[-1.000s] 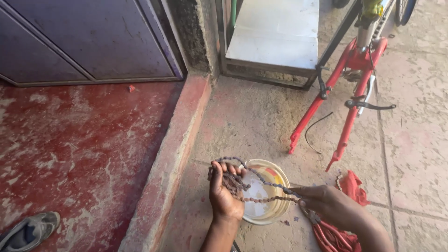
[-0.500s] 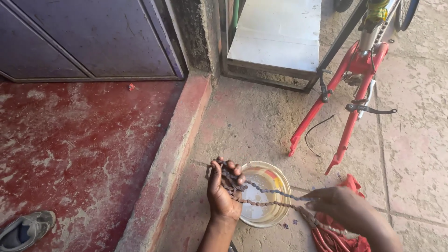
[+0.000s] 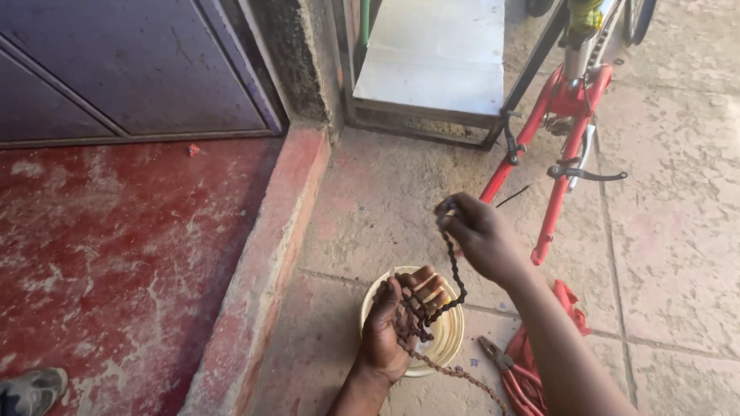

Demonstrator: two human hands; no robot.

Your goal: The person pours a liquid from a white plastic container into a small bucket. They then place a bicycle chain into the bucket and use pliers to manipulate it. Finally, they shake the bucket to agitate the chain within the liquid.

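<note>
A rusty bicycle chain (image 3: 455,281) is held between both hands above a shallow yellow bowl (image 3: 451,339), which sits on the paving at about 6 o'clock in the view. The left hand (image 3: 397,327) is cupped palm-up over the bowl, fingers curled around a bunched heap of chain links; a loose tail of chain is seen trailing off the palm toward 5 o'clock, down to the floor. The right hand (image 3: 478,235) is raised at about 1 o'clock from the left hand, fingers pinched shut on the upper end of the chain, so that one strand hangs in a curve from it down to the heap. The bowl is partly covered by the left hand; its contents cannot be made out. A red cloth (image 3: 570,296) and a pair of pliers (image 3: 493,354) are noted on the floor at 4 o'clock from the bowl. A red bicycle fork (image 3: 559,185) with its frame stands at 1 o'clock. A raised red step (image 3: 123,254) lies at 9 o'clock, with a shoe (image 3: 31,385) at 8 o'clock.
</note>
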